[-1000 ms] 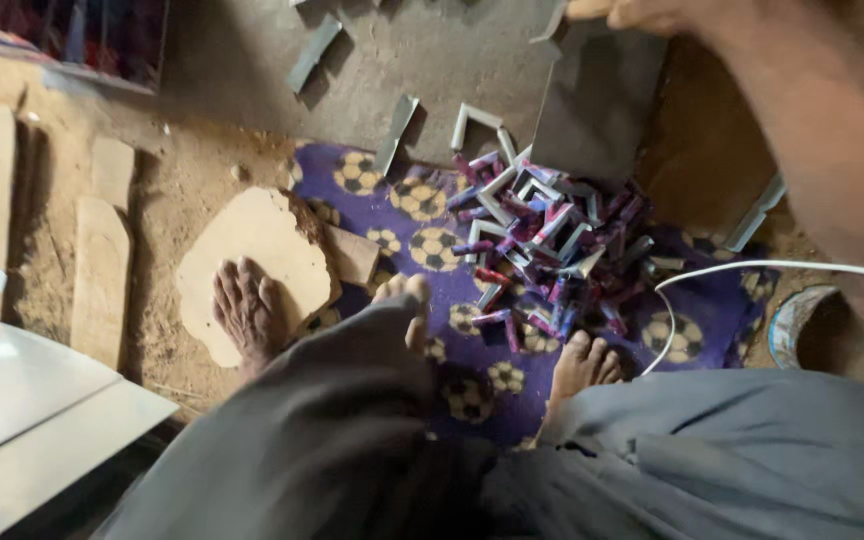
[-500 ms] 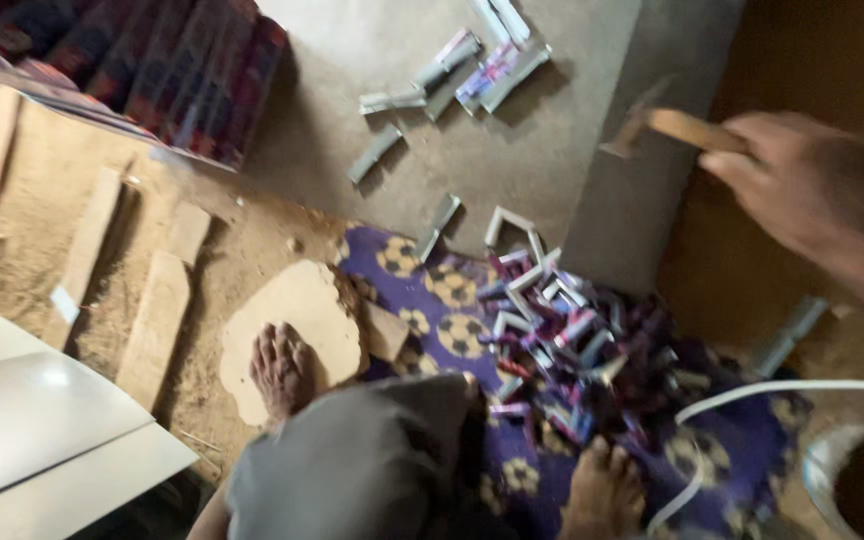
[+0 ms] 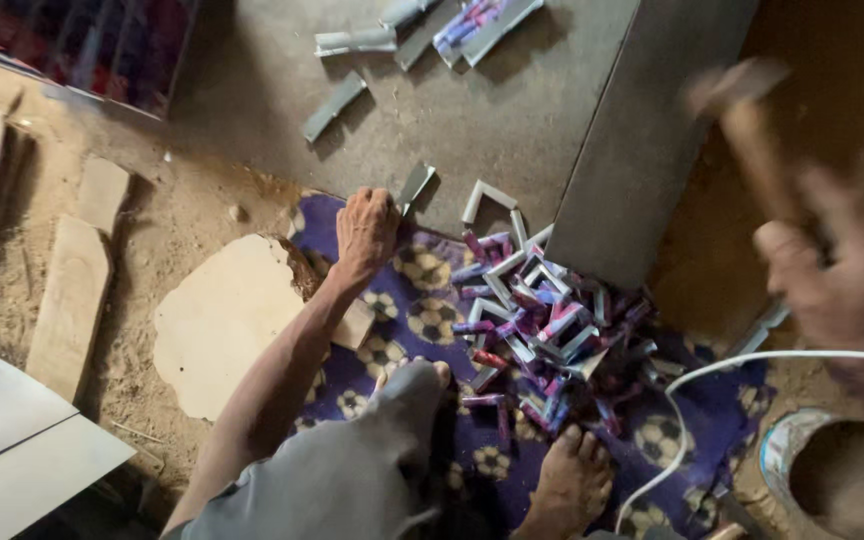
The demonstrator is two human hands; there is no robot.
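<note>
Left hand (image 3: 367, 228), frame centre, closed grip pinning a small bent metal strip (image 3: 414, 186) on the grey slab (image 3: 512, 120) edge. Right hand (image 3: 832, 290), right side, blurred, probably wrapped round a wooden hammer handle (image 3: 752, 140). Strip looks thin, stiff, light; hold it by the low end, away from sharp edges.

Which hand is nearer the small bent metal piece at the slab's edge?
Left. The left hand grips the bent metal piece; the right hand, blurred, holds a wooden handle far off to the right.
</note>
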